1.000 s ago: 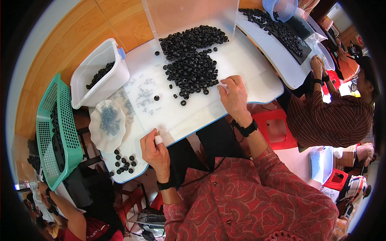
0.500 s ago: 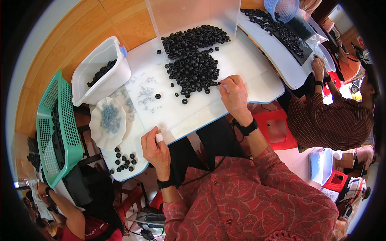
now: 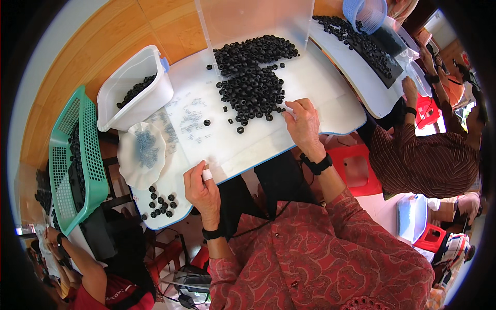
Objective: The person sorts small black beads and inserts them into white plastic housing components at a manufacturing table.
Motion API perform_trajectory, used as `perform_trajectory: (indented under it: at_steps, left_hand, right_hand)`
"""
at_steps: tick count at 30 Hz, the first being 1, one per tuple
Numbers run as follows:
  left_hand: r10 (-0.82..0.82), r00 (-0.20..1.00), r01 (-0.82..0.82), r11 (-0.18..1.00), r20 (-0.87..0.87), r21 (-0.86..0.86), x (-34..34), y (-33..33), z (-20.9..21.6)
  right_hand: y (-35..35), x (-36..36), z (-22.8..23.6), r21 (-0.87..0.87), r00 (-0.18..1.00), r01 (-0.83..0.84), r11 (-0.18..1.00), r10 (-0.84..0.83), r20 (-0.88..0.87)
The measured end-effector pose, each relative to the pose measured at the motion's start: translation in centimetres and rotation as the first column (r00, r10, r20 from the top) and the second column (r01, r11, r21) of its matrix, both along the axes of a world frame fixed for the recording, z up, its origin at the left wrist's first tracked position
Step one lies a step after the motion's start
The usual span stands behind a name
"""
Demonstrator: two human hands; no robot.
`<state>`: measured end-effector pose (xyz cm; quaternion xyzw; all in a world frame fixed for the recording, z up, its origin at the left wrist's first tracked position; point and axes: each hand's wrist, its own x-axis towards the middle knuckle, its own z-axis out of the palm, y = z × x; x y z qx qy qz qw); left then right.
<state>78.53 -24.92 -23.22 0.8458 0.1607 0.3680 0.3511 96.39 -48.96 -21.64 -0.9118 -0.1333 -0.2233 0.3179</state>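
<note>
My right hand is at the right edge of a pile of small black ring-shaped parts on the white tabletop. Its thumb and index fingertip are a little apart, and a few black pieces lie just beyond them. Near the table's front edge, my left hand is closed in a pinch, a white band wrapped round one finger. What its fingertips hold, if anything, is too small to make out. A loose black ring lies left of the pile. Several more black pieces are grouped at the table's front left.
A clear plastic bin tilts behind the pile, black parts spilling from it. Left stand a white tub, a wavy-rimmed dish of small clear bits and a green basket. A red stool stands right; co-workers sit on both sides.
My right thumb and index finger have parted slightly and drawn back a little from the black pieces. My left hand stays nearly in place. The view has shifted slightly.
</note>
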Motion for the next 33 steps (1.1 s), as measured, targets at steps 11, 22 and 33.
perform_trajectory:
  at_steps: [11,22,33]
  left_hand:
    - [-0.023,1.000,0.023,0.998,0.001,-0.051,-0.3,-0.2,0.4]
    - [-0.040,0.992,0.061,0.982,0.119,-0.179,-0.6,-0.7,0.8]
    - [-0.315,0.915,0.404,0.679,0.253,-0.613,-1.8,-2.6,1.3]
  right_hand:
    - [-0.2,-1.5,-0.3,0.131,0.998,-0.066,0.989,0.067,-0.003]
    - [4.1,-8.1,1.8,0.480,0.834,-0.309,0.821,0.477,-0.277]
    - [8.2,-11.4,3.0,0.723,0.433,-0.283,0.630,0.757,-0.490]
